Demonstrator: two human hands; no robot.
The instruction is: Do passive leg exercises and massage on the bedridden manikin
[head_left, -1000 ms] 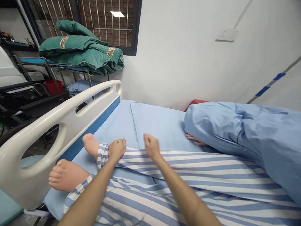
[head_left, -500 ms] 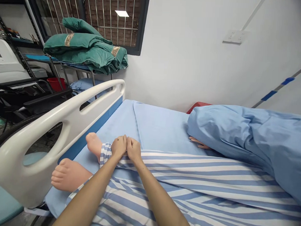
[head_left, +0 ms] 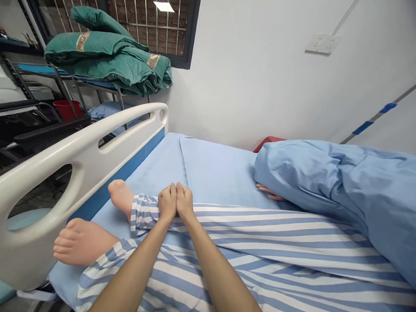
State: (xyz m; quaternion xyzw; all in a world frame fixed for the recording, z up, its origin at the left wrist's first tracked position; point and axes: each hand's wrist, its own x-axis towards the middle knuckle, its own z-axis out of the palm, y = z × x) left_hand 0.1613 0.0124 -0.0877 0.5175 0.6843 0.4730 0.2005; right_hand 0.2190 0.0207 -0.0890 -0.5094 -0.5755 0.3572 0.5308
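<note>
A manikin in blue-and-white striped trousers [head_left: 270,224] lies on the bed, its smooth far foot [head_left: 120,196] and near foot [head_left: 84,242] bare. My left hand [head_left: 167,202] is closed over the far trouser leg, a little above the cuff. Right beside it, touching at the thumb side, my right hand [head_left: 185,201] wraps over the same leg. The fingertips of both hands bend down the far side, out of sight. Both forearms reach across the near leg.
The bed's white footboard [head_left: 93,129] rises at the left. A blue quilt [head_left: 316,173] covers the upper body at the right, with the manikin's hand [head_left: 271,192] showing under its edge. Folded green bedding [head_left: 109,57] is stacked behind, near the window.
The view has shifted slightly right and down. Both hands have moved a little up the far leg, away from the foot, and the left hand is now clear of the cuff.
</note>
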